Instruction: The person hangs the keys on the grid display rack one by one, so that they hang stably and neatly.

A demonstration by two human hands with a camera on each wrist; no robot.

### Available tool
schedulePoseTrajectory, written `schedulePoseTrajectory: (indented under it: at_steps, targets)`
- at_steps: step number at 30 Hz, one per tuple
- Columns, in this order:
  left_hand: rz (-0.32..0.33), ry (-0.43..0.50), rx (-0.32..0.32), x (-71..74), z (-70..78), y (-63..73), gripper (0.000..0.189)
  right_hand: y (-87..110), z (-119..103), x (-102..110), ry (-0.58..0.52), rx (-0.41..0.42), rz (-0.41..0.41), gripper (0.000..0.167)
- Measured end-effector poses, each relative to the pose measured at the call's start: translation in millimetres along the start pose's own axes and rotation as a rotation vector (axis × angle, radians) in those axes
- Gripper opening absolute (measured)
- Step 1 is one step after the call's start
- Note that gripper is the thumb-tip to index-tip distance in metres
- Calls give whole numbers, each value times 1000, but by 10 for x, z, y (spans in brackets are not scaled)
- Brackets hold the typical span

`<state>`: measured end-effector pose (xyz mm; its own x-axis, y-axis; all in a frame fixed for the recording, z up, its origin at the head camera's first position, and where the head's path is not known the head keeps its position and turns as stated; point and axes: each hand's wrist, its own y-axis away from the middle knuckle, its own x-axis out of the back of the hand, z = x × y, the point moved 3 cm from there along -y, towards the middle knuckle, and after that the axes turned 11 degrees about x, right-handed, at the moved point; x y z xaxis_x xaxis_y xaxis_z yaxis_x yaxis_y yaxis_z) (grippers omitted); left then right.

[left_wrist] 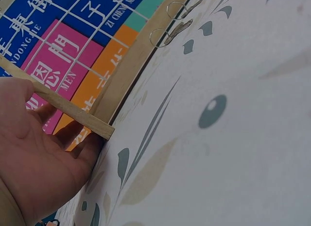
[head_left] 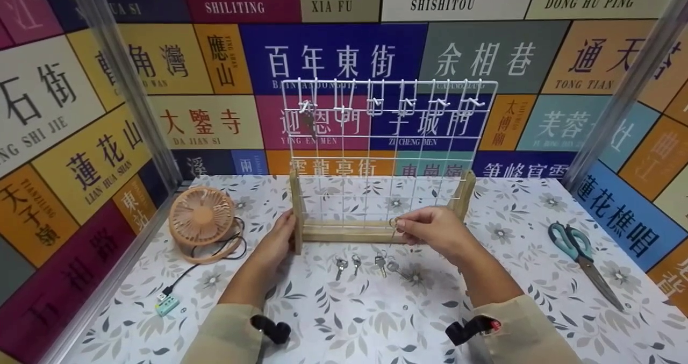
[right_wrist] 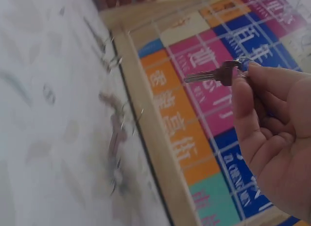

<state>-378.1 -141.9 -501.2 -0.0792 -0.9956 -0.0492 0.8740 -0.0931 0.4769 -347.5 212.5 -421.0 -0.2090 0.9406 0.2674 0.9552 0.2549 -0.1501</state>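
A white wire grid rack [head_left: 383,137] with a row of hooks stands in a wooden base [head_left: 349,236]. My left hand [head_left: 280,234] grips the base's left upright [left_wrist: 73,111], thumb on one side and fingers behind it. In front of the grid, my right hand [head_left: 436,228] pinches a key ring between thumb and forefinger; its key [right_wrist: 218,75] points away from the fingertips. Several ringed keys [head_left: 381,264] lie in a row on the patterned tabletop before the base. Another key [head_left: 309,121] hangs from the leftmost hook.
An orange fan [head_left: 202,216] with a black cable stands to the left, near a small teal-and-white block [head_left: 167,305]. Scissors [head_left: 583,259] with teal handles lie on the right. Walls of coloured signs and clear panel edges enclose the tabletop.
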Motion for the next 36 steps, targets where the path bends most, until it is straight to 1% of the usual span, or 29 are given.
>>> schedulePoseTrajectory:
  at_steps: [5,8,11,13,15,20,22,25,28,30,32,36]
  targets:
    - [-26,-19,-33,-15,-11,-7,63,-65,-323,-110,-132,56,47,23]
    - [-12,-27,-20,-6,-3,-8,62,-113,-537,-170,-179,98,70,19]
    - [2,-26,4,4,2,0,62,-162,-746,-236,-212,132,74,21]
    - [2,-27,7,9,6,8,62,-192,-877,-281,-231,146,76,24]
    - [1,-34,4,11,9,14,63,-225,-1002,-325,-272,163,83,23]
    - [-7,-38,-26,14,6,20,63,-314,-1320,-429,-410,219,106,6]
    - [-10,-28,-33,14,3,21,63,-345,-1451,-465,-449,240,110,6]
    - [-14,-17,-25,13,0,19,64,-388,-1634,-512,-479,267,115,10]
    - [-8,-13,-10,12,-1,17,64,-434,-1776,-550,-498,286,113,13]
    - [-10,-21,-12,9,-3,19,64,-465,-1844,-570,-502,296,111,12]
    - [-13,-23,-15,6,-6,23,64,-499,-1886,-581,-509,300,110,10]
    - [-24,-28,-37,-5,-7,31,63,-552,-1927,-582,-518,297,123,17]
